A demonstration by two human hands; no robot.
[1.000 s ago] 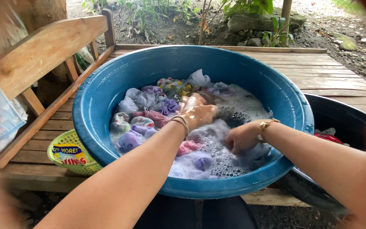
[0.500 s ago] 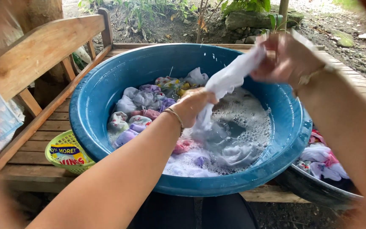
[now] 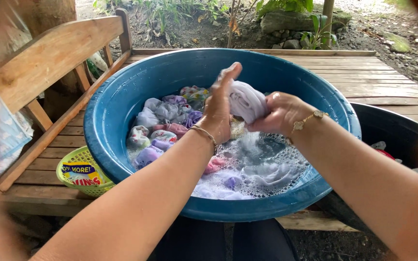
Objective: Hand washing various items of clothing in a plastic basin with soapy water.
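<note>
Both hands bunch a white cloth (image 3: 246, 100) above the blue basin (image 3: 122, 104), over its suds. Left hand (image 3: 220, 112) presses it with fingers partly spread, thumb up; right hand (image 3: 279, 113) is clenched around the bunch. Rubbing works best kept low over the basin (less splashing), I'd judge. Half a second ago the cloth was stretched high; now it's gathered, right hand lower.

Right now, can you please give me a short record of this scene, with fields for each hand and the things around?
left hand: pressed against the white cloth, fingers pointing up
right hand: grips the same cloth
cloth: bunched, held above the suds
basin: blue, round, holds soapy water and coloured clothes
basket: green, beside the basin on the wooden bench
</note>
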